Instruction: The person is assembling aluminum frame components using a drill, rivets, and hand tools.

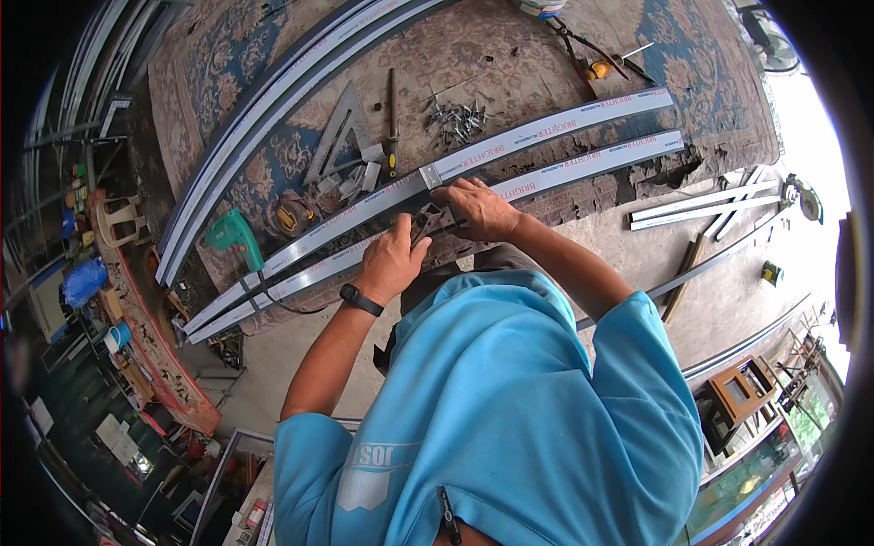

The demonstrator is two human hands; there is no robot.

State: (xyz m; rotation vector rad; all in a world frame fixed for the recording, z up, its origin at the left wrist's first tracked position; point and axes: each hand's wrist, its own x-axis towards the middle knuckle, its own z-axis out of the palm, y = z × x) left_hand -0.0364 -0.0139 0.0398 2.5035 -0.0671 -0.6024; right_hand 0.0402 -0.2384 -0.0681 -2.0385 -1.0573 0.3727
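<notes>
Two long aluminium profiles with printed white film lie side by side across the carpeted table: the far profile (546, 130) and the near profile (601, 160). A small silver bracket (429, 176) sits on the far profile. My left hand (391, 259) is closed at the near profile, with its fingers on a small dark metal piece (424, 218). Just right of it, my right hand (478, 209) has its fingers curled over the profiles beside the bracket. What lies under those fingers is hidden.
Beyond the profiles lie a pile of screws (458, 124), cut metal pieces (350, 185), a set square (338, 136), a screwdriver (392, 127) and a tape measure (293, 215). A green power tool (235, 238) rests at left. Long curved profiles (246, 118) line the far left.
</notes>
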